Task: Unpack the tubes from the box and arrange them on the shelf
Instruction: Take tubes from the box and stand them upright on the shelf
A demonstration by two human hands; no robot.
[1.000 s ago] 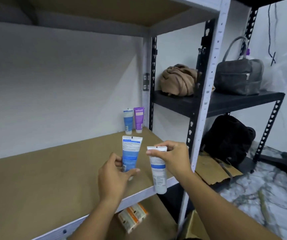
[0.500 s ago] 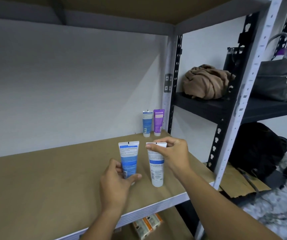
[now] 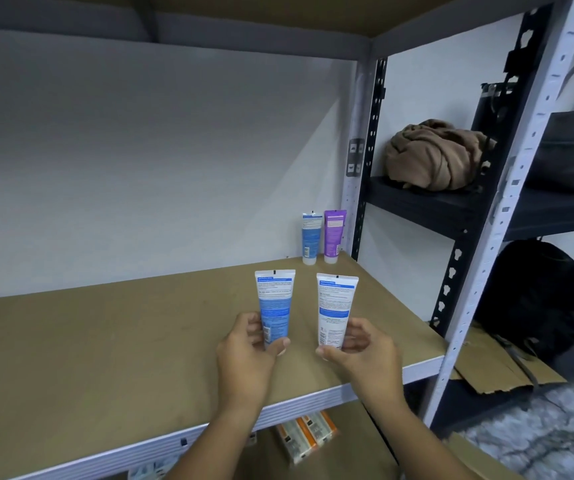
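Both tubes now stand farther in on the shelf (image 3: 105, 348), and the right hand (image 3: 358, 351) has slid from the white tube's top down to its bottom. Its fingers curl round the white tube (image 3: 336, 308). Just beside it, the left hand (image 3: 247, 348) pinches the blue tube (image 3: 275, 306) low down. Two more tubes, a blue one (image 3: 311, 237) and a purple one (image 3: 334, 235), stand in the back corner. Lots of bare board lies to the left. The front edge is near the wrists.
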